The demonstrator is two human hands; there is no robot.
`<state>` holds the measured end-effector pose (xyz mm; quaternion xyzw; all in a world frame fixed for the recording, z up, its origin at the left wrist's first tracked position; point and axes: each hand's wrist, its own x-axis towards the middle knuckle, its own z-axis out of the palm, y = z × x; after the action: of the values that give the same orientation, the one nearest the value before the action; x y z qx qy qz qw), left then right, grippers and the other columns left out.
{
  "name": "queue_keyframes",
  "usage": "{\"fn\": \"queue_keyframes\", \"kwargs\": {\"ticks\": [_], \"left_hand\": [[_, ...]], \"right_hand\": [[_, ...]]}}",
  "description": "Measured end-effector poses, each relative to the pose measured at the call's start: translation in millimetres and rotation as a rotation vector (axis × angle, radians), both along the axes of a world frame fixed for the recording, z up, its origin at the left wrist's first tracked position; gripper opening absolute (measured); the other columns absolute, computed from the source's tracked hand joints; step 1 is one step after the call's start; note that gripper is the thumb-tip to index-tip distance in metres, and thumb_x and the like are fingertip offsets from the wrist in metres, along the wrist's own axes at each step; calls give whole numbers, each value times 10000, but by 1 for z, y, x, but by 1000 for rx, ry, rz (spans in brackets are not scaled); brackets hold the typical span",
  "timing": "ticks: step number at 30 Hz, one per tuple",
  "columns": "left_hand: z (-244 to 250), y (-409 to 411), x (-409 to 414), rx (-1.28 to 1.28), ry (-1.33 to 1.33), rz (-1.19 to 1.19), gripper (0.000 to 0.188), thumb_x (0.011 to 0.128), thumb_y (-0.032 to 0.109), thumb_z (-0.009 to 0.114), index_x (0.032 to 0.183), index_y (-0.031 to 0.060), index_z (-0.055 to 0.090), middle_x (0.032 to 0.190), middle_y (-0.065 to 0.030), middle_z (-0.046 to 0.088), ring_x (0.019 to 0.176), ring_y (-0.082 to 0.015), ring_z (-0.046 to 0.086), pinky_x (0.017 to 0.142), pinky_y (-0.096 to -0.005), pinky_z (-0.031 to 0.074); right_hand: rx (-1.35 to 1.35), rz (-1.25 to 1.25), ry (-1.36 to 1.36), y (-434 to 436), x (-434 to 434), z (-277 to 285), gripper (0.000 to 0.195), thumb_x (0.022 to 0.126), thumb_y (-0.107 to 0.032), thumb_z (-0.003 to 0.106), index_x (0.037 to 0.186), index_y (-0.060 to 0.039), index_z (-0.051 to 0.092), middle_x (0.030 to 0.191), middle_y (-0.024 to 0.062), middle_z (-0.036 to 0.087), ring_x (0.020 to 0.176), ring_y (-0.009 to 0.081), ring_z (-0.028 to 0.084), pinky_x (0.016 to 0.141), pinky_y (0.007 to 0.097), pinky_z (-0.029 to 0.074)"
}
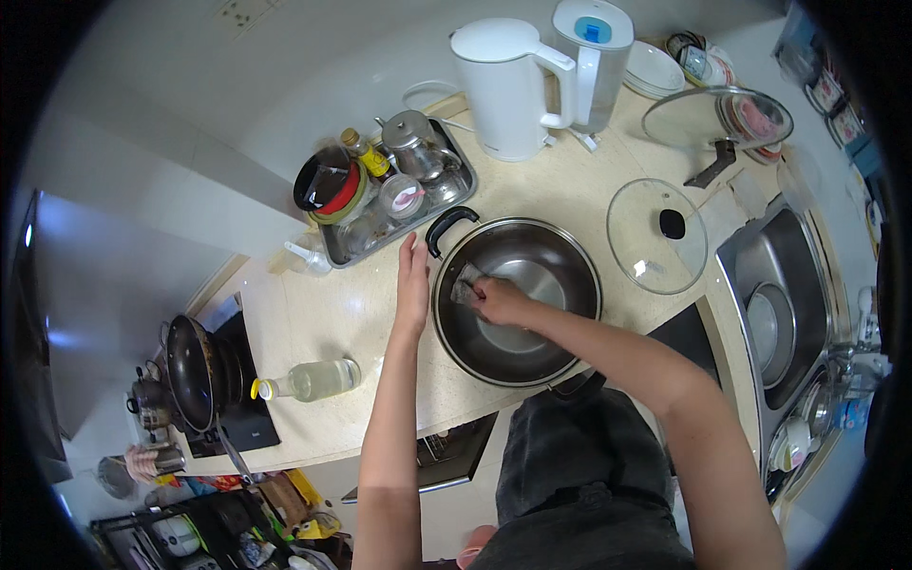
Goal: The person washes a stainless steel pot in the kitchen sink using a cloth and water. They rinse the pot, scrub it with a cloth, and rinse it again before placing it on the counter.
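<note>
A wide, dark-lined two-handled metal pot (573, 285) sits on the counter in front of me. My right hand (502, 301) reaches inside it, fingers closed on a grey, crumpled cloth or scouring pad (464, 288) pressed to the left inner wall. Flat along the pot's outer left side is my left hand (412, 288), fingers straight and pointing away, just beside the black loop handle (447, 226). It grasps nothing. To the pot's right a glass lid (634, 228) with a black knob lies on the counter.
A metal tray (377, 246) behind the pot holds a teapot, jars and bowls. Beyond stand a white electric kettle (499, 92) and a water filter jug (602, 78). An oil bottle (320, 381) lies at left, near a frying pan (189, 370). The sink (741, 242) is at right.
</note>
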<state>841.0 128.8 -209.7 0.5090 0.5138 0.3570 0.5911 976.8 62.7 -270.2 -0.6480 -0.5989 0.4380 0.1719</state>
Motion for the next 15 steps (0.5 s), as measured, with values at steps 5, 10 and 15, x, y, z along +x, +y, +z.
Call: {"fn": "queue_keyframes", "kwargs": {"ticks": [5,10,15], "left_hand": [[-22,10,26,-187,-67,-154,389,903,360,469,1086,26,546,989,-64,589,953,-152,524,880,-265,370],[-24,9,15,-171,-24,-153,268,913,249,448,1036,34,549,935,-58,588,850,-129,537,791,-261,413],[-18,11,46,-115,86,-265,248,903,225,440,1015,39,559,903,-38,595,816,-115,539,759,-249,415]], "right_hand": [[242,-397,302,-16,-23,-7,239,748,-129,643,933,-8,553,764,146,614,692,254,612,637,335,475],[306,-681,533,-3,-41,-2,274,724,-152,686,913,-6,552,700,108,598,614,168,581,572,301,452],[493,-1224,715,27,-30,-70,255,666,-8,725,874,-29,580,750,10,618,644,83,558,593,224,454]]}}
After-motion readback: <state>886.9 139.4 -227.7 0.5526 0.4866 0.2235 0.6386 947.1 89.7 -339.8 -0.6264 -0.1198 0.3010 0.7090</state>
